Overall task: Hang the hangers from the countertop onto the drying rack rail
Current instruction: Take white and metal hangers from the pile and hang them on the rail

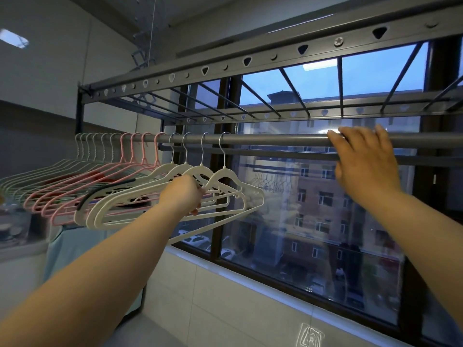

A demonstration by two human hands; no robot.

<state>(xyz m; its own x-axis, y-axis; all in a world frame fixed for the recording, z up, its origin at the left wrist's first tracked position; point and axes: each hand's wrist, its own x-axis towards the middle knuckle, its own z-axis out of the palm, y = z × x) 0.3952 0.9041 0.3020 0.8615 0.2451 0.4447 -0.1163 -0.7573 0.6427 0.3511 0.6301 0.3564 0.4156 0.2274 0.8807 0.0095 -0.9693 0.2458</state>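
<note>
Left hand (pixel 184 195) on white hangers (pixel 200 196); right hand (pixel 363 159) over rail (pixel 275 140)

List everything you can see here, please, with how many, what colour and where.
White hangers: four, metal hooks, on the rail, rightmost group.
Pink hangers: four, on the rail, left of the white ones.
Pale green hangers: several, far left on the rail.
Rail: one, grey, across the window.
Drying rack frame: grey, overhead.
Window: dark frame, buildings outside.
Left hand: gripping the white hangers.
Right hand: resting on the rail.
</note>
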